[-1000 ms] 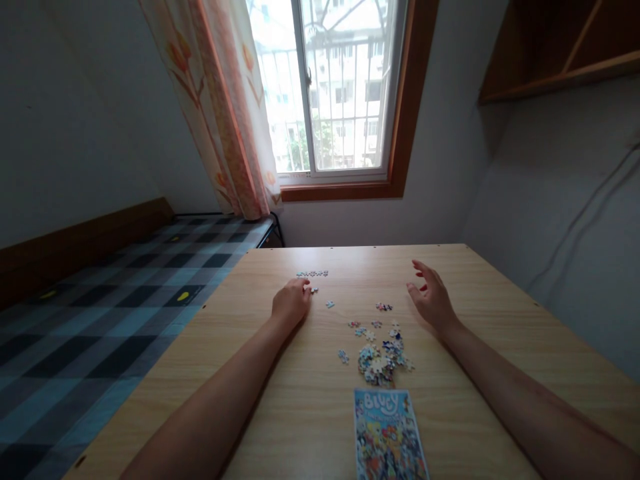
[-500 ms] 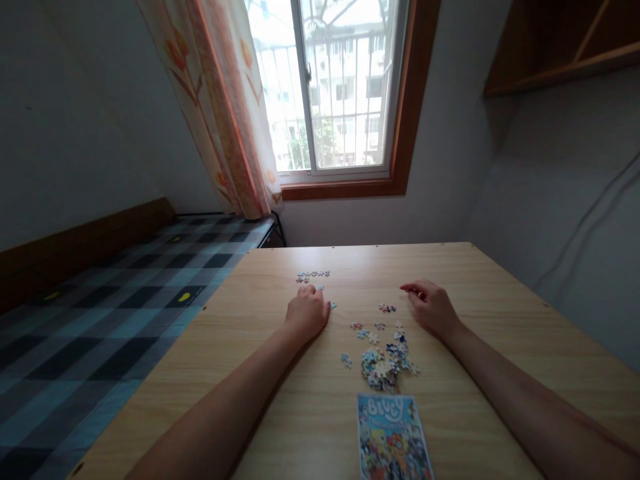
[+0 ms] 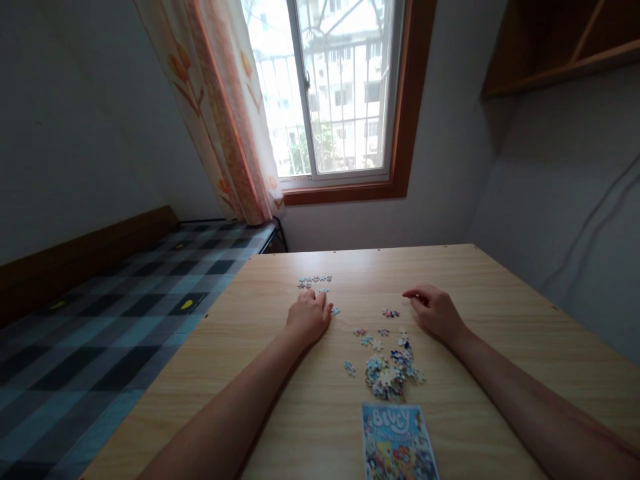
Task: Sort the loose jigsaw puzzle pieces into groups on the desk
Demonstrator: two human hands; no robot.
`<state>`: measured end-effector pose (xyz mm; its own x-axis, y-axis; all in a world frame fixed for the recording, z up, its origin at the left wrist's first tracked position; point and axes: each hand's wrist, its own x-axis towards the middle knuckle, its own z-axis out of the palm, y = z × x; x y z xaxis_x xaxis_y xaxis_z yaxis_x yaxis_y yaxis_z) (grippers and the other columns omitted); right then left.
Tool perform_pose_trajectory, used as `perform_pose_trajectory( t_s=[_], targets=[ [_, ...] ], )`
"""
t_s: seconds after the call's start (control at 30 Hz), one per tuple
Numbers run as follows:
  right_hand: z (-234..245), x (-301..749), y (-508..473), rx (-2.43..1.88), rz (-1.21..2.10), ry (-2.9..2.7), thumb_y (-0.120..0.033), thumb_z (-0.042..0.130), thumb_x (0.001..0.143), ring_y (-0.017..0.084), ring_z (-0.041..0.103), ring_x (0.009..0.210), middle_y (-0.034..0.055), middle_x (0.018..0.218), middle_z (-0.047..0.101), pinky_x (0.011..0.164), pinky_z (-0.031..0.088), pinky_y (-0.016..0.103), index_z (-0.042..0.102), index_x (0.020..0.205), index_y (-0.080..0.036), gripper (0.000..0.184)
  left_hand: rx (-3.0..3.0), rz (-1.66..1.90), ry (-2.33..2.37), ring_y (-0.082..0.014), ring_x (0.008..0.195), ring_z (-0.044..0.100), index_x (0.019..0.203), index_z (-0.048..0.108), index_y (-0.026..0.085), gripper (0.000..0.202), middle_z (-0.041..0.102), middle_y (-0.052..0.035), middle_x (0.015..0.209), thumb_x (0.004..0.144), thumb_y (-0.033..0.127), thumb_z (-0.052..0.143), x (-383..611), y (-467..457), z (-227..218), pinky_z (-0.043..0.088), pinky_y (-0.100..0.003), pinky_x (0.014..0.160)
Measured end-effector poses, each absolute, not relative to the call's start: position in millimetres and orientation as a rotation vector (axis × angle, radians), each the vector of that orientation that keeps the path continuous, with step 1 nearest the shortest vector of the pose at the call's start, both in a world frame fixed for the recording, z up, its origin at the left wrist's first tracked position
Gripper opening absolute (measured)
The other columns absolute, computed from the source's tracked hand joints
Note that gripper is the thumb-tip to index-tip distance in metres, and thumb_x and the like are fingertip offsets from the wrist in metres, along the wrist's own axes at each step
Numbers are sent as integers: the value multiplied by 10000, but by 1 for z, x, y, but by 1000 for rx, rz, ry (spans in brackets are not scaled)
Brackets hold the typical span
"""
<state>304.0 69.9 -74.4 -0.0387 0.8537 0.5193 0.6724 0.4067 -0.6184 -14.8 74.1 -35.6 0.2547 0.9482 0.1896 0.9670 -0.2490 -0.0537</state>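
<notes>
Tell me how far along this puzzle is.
Barely begun. Done: one short row looks joined. In hand: the left hand rests beside a loose piece, and the right hand curls by scattered pieces. Left: the pile above the picture card, almost everything.

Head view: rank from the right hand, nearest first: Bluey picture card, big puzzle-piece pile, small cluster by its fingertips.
1. small cluster, just left of the right hand.
2. big pile, toward the camera.
3. picture card, beyond the pile, closest to camera.
</notes>
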Motion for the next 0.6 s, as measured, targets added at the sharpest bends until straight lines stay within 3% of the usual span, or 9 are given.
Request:
perform_pose_trajectory(
  t_s=[0.27,0.6],
  targets=[
    [-76,303,72,-1329,246,-1773,-203,495,787,148,585,732,41,863,697,697,437,264,731,843,-189,243,-2308,-162,-1898,-245,1015,574,1318,527,231,488,625,-115,1094,975,480,284,-15,78,-42,440,-342,857],
    [-76,302,72,-1310,289,-1758,-210,494,791,155,585,728,46,875,699,690,438,267,730,846,-187,243,-2337,2,-1958,-261,978,634,1319,528,268,482,682,-113,1101,948,493,320,-16,93,-32,475,-357,804]
  ],
)
